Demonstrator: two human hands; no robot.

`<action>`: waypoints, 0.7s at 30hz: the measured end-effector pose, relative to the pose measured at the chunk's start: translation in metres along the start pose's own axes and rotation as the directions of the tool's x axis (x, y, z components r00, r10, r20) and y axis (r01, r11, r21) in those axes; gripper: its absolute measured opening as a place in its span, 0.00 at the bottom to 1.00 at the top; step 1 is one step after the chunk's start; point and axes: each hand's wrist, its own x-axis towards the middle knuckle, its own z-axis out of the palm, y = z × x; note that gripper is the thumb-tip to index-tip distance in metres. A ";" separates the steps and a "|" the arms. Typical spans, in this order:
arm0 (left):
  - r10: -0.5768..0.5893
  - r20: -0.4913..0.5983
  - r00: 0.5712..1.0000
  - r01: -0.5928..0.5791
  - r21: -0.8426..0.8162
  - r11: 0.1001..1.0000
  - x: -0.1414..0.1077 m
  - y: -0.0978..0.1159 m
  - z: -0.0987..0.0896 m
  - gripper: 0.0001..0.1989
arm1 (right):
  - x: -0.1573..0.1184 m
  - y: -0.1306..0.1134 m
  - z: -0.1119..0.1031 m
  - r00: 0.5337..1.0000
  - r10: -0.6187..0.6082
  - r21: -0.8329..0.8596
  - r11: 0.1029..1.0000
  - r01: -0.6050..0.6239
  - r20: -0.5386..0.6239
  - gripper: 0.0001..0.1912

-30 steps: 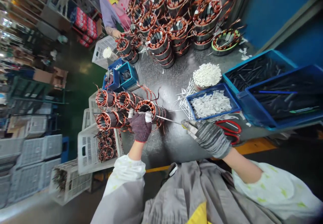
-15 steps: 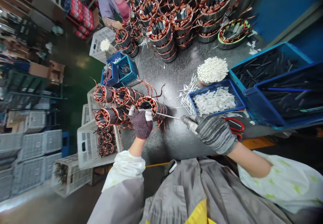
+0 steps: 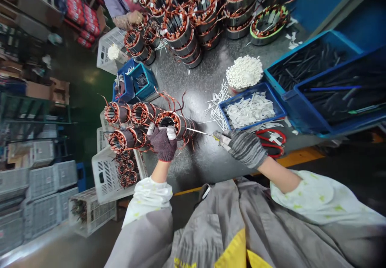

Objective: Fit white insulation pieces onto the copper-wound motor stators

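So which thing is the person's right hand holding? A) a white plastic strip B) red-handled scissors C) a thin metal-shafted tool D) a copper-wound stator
C: the right hand, in a grey striped glove, grips the thin metal-shafted tool, its tip at the copper-wound stator; the red-handled scissors lie apart.

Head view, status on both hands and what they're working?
Left hand gripping copper-wound stator. Right hand holding slim steel-shafted tool, tip at stator's end. Red-handled scissors beside right hand.

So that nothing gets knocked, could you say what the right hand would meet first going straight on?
The screwdriver in the right hand would likely meet the copper-wound stator first, though depth is unclear.
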 end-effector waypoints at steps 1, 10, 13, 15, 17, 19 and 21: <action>-0.007 0.009 1.000 0.007 -0.003 1.000 0.000 0.001 0.000 0.22 | 0.000 0.002 -0.005 0.999 -0.014 -0.073 0.997 0.016 0.037 0.24; 0.034 0.034 0.999 -0.033 -0.021 0.999 0.002 -0.005 -0.002 0.21 | 0.060 -0.026 0.000 0.994 0.033 0.441 0.894 -0.075 0.102 0.20; 0.080 0.027 0.996 -0.079 -0.018 0.997 0.006 -0.010 -0.006 0.22 | 0.080 -0.045 0.016 0.980 0.006 0.736 0.660 -0.152 0.197 0.22; 0.095 0.032 0.995 -0.095 -0.018 0.995 0.009 -0.013 -0.008 0.22 | 0.072 -0.042 0.024 0.977 0.017 0.748 0.640 -0.173 0.212 0.24; 0.099 0.039 0.994 -0.098 -0.017 0.995 0.011 -0.014 -0.008 0.22 | 0.048 -0.028 0.026 0.985 0.073 0.638 0.754 -0.157 0.156 0.24; 0.092 0.052 0.994 -0.092 -0.017 0.996 0.011 -0.015 -0.007 0.23 | 0.023 -0.011 0.024 0.989 0.117 0.383 0.912 -0.145 0.094 0.23; 0.081 0.066 0.995 -0.080 -0.014 0.997 0.012 -0.015 -0.005 0.22 | 0.006 0.000 0.020 0.986 0.112 0.115 0.985 -0.126 0.123 0.25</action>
